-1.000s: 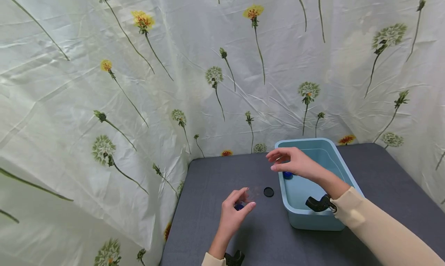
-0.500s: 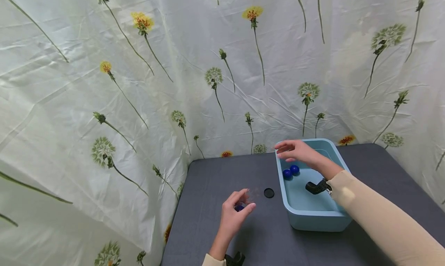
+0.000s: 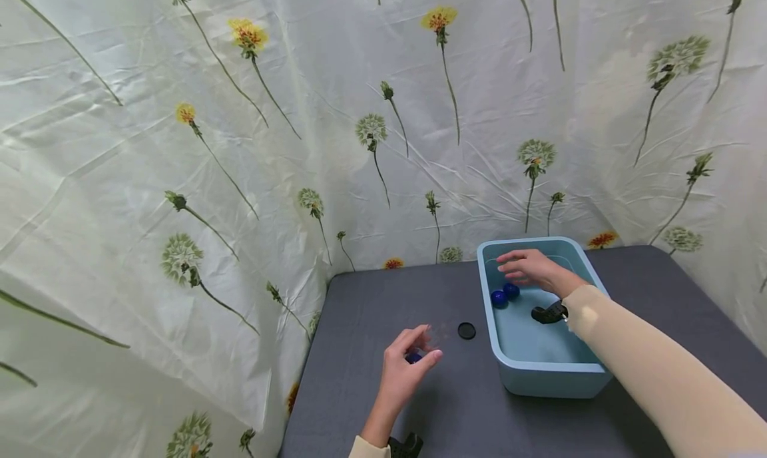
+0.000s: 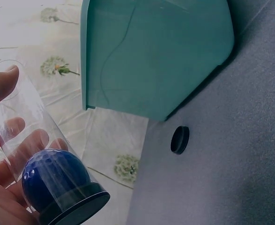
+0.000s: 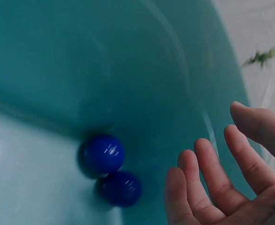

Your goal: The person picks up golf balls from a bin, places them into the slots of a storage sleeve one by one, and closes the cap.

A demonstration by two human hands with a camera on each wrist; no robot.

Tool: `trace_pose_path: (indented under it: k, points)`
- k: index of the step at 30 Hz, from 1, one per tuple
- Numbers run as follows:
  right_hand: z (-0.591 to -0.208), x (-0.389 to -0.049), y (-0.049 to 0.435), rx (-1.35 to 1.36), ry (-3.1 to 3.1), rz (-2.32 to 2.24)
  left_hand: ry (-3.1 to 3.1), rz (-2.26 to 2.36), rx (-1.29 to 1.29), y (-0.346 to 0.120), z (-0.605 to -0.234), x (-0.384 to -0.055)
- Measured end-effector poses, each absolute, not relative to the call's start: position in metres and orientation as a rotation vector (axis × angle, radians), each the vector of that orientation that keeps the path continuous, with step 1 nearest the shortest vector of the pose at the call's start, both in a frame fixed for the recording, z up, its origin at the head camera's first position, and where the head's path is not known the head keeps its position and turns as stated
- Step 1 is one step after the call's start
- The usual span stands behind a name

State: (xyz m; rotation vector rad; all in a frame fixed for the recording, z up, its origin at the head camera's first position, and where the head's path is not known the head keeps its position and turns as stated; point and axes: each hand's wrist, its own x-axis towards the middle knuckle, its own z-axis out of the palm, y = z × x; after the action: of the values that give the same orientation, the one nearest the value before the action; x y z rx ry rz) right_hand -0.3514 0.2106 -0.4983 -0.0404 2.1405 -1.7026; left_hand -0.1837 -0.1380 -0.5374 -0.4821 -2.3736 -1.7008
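my right hand (image 3: 532,270), fingers loose and holding nothing, hangs over the tub (image 3: 551,366); two balls (image 3: 505,295) lie below it, near the left wall inside. my left hand (image 3: 403,370), farther off, grips a clear tube (image 4: 40,112), one ball (image 4: 53,178) at its base.

A creased, flower-printed curtain (image 3: 335,152) surrounds a dark grey table (image 3: 374,298).

Two balls (image 3: 499,299) in the bin (image 3: 539,341), cap (image 3: 466,331) left of it on table (image 3: 383,295).
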Motion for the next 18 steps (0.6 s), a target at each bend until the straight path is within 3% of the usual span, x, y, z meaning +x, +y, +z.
trace_pose_path:
  k: [8,18]
  points:
    - [-0.52,-0.36,0.221,0.148,2.124,-1.618,-2.382,-1.701,-0.46,-0.142,-0.537,-0.184]
    - [-0.539,-0.365,0.225,0.16,2.14,-1.521,-2.374,-1.678,-0.467,-0.146,-0.539,-0.186]
